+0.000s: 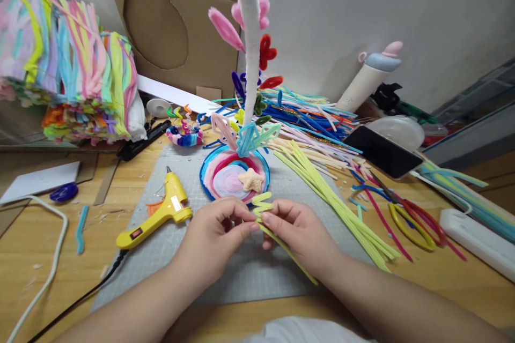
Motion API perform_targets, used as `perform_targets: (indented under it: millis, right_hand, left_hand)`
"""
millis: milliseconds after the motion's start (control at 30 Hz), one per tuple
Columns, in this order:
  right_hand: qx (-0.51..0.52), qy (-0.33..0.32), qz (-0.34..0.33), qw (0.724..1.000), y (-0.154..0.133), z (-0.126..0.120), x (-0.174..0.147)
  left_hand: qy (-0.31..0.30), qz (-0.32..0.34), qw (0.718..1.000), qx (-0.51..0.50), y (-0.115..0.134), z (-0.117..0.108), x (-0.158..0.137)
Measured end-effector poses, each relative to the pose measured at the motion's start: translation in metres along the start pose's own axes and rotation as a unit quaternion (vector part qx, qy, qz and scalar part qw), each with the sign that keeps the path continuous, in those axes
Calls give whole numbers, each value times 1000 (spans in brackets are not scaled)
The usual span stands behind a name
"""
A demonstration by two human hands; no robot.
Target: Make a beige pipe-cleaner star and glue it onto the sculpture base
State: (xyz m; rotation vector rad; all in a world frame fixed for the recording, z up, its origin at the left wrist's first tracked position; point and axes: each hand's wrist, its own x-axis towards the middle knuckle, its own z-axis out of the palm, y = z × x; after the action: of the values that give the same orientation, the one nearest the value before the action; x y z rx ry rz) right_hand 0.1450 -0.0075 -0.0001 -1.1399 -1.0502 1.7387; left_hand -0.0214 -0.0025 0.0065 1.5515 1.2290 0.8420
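Note:
Between my two hands is a yellow-green pipe cleaner [263,204], its upper end bent into a zigzag and its straight tail slanting down to the right. My left hand [219,236] pinches it from the left with thumb and forefinger. From the other side, my right hand [300,230] grips it just below the bends. Right behind the hands lies a round coiled base [207,185] in blue, pink and white, with a cream star [252,179] on it. A white wrapped stem [251,64] rises at its back, with colourful pipe-cleaner petals attached.
A yellow glue gun [161,211] lies left on the grey cutting mat [225,284]. Yellow-green pipe cleaners [338,203] lie to the right, near scissors [414,222] and a phone [384,151]. Bundled pipe cleaners [76,64] stand at the back left.

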Motion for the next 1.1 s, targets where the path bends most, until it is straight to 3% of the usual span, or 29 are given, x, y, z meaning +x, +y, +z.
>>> perform_targets:
  millis: [67,200,400,567,900,1100]
  right_hand:
    - [2,-1,2,1000,-1,1,-1]
    - [3,-5,18,1000,-3,1,-1]
    - [8,-59,9,998,-1,-3,2]
    - [25,-25,5,999,0,-3,2]
    - [50,-20,2,999,6,-4,2]
    - [36,-25,2,999,6,-4,0]
  left_hand:
    - [11,4,1000,23,0,0,1]
    - [30,74,994,71,-1,-1,2]
    - [-2,171,979,110,1,-5,2]
    - [5,219,966,135,-2,-5,0]
    - [26,199,972,120,0,-3,0]
    - [36,225,965,134,-1,-4,-1]
